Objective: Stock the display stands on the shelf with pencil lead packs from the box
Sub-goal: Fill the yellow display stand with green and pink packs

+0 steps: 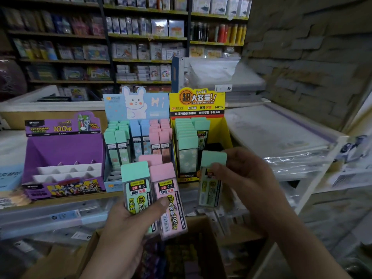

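My left hand (128, 224) grips a fan of pencil lead packs: a green-capped pack (136, 186) in front and a pink-capped pack (167, 190) beside it, with another pink cap behind. My right hand (247, 178) pinches a single green-capped pack (211, 178) just in front of the yellow display stand (221, 125), whose left rows hold several green-capped packs while its right side is a dark gap. The blue rabbit stand (138, 105) is stocked with green, blue and pink packs. The purple stand (64, 143) shows bare white dividers. The cardboard box (207, 248) sits below my hands.
The stands sit on a wooden shelf edge (60, 200). Stacks of clear plastic folders (277, 133) lie to the right, beside a stone-pattern wall. Stationery shelves (141, 47) fill the background. Clear packets lie under the shelf at left.
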`<state>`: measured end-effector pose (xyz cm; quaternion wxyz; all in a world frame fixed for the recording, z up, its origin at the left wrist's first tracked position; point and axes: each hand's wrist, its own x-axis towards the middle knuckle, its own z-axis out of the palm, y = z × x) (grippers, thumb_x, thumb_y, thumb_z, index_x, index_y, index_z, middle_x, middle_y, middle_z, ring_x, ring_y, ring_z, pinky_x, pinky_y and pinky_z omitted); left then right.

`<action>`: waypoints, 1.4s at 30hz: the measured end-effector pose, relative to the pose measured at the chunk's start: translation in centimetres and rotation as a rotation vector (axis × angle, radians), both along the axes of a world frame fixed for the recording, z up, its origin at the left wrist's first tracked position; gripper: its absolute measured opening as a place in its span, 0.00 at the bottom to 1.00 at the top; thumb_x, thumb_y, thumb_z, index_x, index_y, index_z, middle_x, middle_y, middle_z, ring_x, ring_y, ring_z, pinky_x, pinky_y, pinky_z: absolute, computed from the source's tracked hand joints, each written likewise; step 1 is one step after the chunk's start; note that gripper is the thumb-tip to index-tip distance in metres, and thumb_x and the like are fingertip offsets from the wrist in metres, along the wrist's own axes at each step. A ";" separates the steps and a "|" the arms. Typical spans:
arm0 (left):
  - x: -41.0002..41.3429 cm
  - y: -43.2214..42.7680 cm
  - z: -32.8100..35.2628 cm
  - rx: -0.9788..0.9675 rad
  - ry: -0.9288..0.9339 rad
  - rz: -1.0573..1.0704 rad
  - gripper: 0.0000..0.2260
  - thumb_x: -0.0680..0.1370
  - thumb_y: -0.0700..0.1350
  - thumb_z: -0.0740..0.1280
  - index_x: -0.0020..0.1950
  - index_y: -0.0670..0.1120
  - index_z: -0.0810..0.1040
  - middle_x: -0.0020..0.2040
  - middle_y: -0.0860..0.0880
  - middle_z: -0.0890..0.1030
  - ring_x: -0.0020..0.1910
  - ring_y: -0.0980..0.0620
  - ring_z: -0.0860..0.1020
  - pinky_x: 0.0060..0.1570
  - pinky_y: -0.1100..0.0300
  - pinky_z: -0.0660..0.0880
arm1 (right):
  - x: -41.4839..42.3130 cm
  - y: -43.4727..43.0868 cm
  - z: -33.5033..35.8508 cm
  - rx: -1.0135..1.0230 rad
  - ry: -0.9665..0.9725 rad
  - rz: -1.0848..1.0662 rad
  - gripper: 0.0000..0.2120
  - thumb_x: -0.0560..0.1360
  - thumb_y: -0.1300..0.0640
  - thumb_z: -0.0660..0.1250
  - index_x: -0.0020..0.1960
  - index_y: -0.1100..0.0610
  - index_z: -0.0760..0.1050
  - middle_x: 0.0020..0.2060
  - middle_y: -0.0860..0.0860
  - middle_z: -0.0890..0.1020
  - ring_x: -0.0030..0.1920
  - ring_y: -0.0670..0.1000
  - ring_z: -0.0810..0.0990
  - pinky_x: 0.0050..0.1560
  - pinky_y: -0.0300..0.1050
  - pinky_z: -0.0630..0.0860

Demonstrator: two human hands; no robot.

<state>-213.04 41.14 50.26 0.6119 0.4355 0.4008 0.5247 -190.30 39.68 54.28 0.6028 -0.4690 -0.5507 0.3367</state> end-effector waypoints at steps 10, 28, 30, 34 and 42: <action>2.5 1.2 2.3 0.082 -0.056 0.044 0.11 0.64 0.42 0.75 0.41 0.56 0.88 0.45 0.48 0.89 0.41 0.54 0.87 0.29 0.66 0.78 | 3.3 4.4 4.1 0.069 -0.234 -0.097 0.06 0.76 0.62 0.72 0.53 0.58 0.80 0.45 0.51 0.88 0.46 0.49 0.87 0.45 0.49 0.85; 3.9 3.4 3.2 0.086 -0.076 0.144 0.09 0.64 0.42 0.75 0.40 0.56 0.88 0.45 0.48 0.89 0.41 0.52 0.87 0.29 0.64 0.79 | 6.1 11.6 5.1 0.129 -0.710 -0.243 0.05 0.75 0.58 0.74 0.49 0.51 0.82 0.43 0.46 0.84 0.43 0.44 0.83 0.42 0.35 0.76; 4.0 3.5 3.2 0.083 -0.078 0.155 0.09 0.64 0.43 0.75 0.40 0.56 0.87 0.45 0.49 0.89 0.40 0.52 0.87 0.28 0.64 0.79 | 6.2 11.9 5.2 0.141 -0.719 -0.247 0.06 0.75 0.58 0.74 0.51 0.52 0.82 0.44 0.47 0.84 0.44 0.44 0.83 0.42 0.33 0.76; 4.1 3.6 3.1 0.078 -0.080 0.162 0.09 0.65 0.43 0.75 0.41 0.56 0.87 0.45 0.48 0.89 0.41 0.53 0.87 0.28 0.65 0.78 | 6.3 12.3 5.2 0.148 -0.725 -0.212 0.07 0.75 0.58 0.74 0.48 0.48 0.80 0.40 0.43 0.82 0.41 0.40 0.81 0.36 0.26 0.73; 4.2 3.7 3.2 0.080 -0.073 0.146 0.09 0.65 0.42 0.75 0.41 0.55 0.87 0.46 0.47 0.89 0.42 0.51 0.88 0.29 0.64 0.79 | 6.4 12.6 5.1 0.176 -0.764 -0.149 0.09 0.73 0.59 0.76 0.47 0.47 0.81 0.39 0.44 0.82 0.41 0.47 0.82 0.45 0.43 0.80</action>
